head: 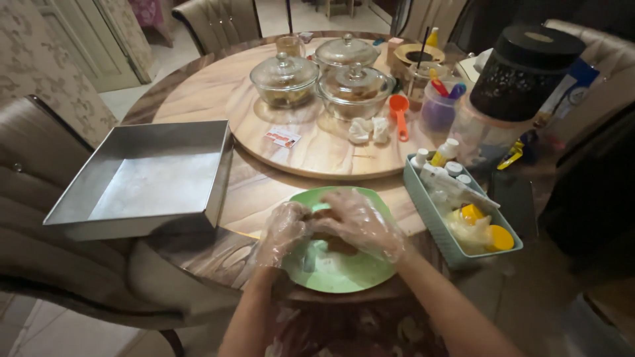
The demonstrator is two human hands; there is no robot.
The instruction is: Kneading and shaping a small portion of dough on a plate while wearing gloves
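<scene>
While both hands wear thin clear plastic gloves, the left hand point(286, 231) and right hand point(360, 223) curl together over the green bowl point(344, 274), fingers bent around a brownish lump that looks like dough point(325, 215), kept low so bits fall inside. Just left of the fingers, a square metal baking tin point(149, 178) waits within reach; right of them sits a teal tray of bottles point(430, 215).

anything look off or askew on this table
The square metal pan sticks out past the table's edge on the left, partly unsupported over a chair. Otherwise nothing looks spilled or broken: both gloved hands, left hand and right hand, work brown dough over the green plate.
</scene>
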